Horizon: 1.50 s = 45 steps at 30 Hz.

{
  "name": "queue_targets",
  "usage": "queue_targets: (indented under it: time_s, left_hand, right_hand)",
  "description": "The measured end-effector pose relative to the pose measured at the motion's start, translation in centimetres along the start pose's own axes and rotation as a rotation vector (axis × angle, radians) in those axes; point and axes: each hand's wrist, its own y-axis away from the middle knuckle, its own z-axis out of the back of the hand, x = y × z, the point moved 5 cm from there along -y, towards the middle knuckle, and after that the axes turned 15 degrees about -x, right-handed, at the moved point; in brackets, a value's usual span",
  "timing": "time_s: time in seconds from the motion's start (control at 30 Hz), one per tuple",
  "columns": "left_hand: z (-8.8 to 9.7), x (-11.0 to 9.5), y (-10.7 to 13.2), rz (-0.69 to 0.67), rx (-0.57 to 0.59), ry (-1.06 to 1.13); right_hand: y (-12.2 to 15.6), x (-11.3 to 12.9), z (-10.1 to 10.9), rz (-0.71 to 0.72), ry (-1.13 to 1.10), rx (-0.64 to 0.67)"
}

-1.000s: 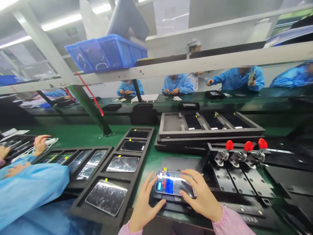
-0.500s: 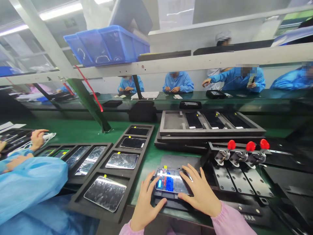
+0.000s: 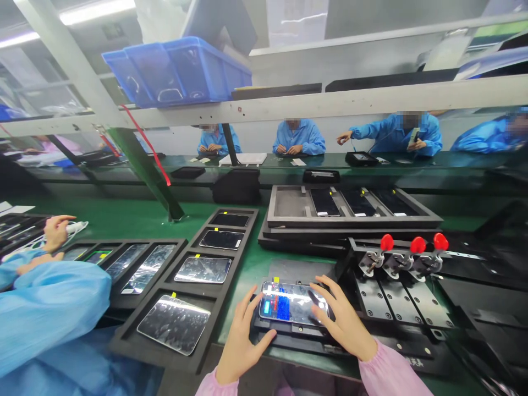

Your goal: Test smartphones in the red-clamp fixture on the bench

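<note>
A smartphone (image 3: 292, 303) lies on a black fixture plate (image 3: 293, 270), its lit screen showing blue and white patches and a small yellow tag at its top edge. My left hand (image 3: 241, 341) grips its left end with the fingertips on the edge. My right hand (image 3: 340, 319) bridges the right end, fingers spread and tips on the glass. A black foam tray (image 3: 198, 352) beside my left hand holds several phones with yellow tags. To the right stands a metal clamp jig with red knobs (image 3: 398, 261).
A co-worker's blue sleeve (image 3: 49, 308) and hand (image 3: 55, 231) lie at the left, next to another phone tray (image 3: 165, 242). A stacked tray of dark phones (image 3: 350, 223) sits ahead on the green bench. Several blue-gowned people work beyond a white beam carrying a blue crate (image 3: 177, 71).
My right hand's fingers have spread and drawn slightly back over the phone's right end. The phone stays on the fixture, and the whole view has drifted slightly.
</note>
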Motion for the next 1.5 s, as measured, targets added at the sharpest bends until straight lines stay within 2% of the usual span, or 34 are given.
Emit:
queue_targets:
  time_s: [0.17, 0.27, 0.33, 0.4, 0.47, 0.57, 0.73, 0.97, 1.27, 1.5]
  left_hand:
    - [-0.4, 0.9, 0.0, 0.013, -0.022, 0.092]
    - [-0.6, 1.3, 0.0, 0.01, -0.031, 0.117]
    - [-0.6, 1.5, 0.0, 0.014, -0.038, 0.116]
    - [-0.6, 1.8, 0.1, 0.028, -0.044, 0.107]
    - [-0.7, 2.2, 0.2, 0.056, -0.041, 0.101]
    - [-0.9, 2.9, 0.3, 0.115, -0.025, 0.112]
    - [-1.0, 3.5, 0.3, 0.184, -0.004, 0.16]
    - [-0.9, 3.3, 0.3, 0.202, -0.003, 0.172]
    - [-1.0, 3.2, 0.3, 0.194, -0.02, 0.165]
    - [-1.0, 3.1, 0.3, 0.193, -0.019, 0.186]
  right_hand:
    - [-0.6, 0.5, -0.3, 0.01, 0.073, 0.066]
    - [-0.4, 1.5, 0.5, 0.008, -0.022, 0.105]
    - [-0.4, 1.6, 1.1, -0.059, -0.149, 0.079]
    - [-0.5, 0.9, 1.4, -0.195, -0.263, 0.009]
    - [-0.9, -0.3, 1.0, -0.321, -0.323, -0.057]
    - [-1.4, -1.8, 0.0, -0.395, -0.333, -0.094]
    - [-1.4, -3.0, -0.7, -0.415, -0.3, -0.103]
    - [0.1, -3.1, 0.0, -0.434, -0.244, -0.154]
    - [0.5, -3.1, 0.4, -0.46, -0.269, -0.063]
    - [0.4, -3.2, 0.3, -0.502, -0.267, -0.044]
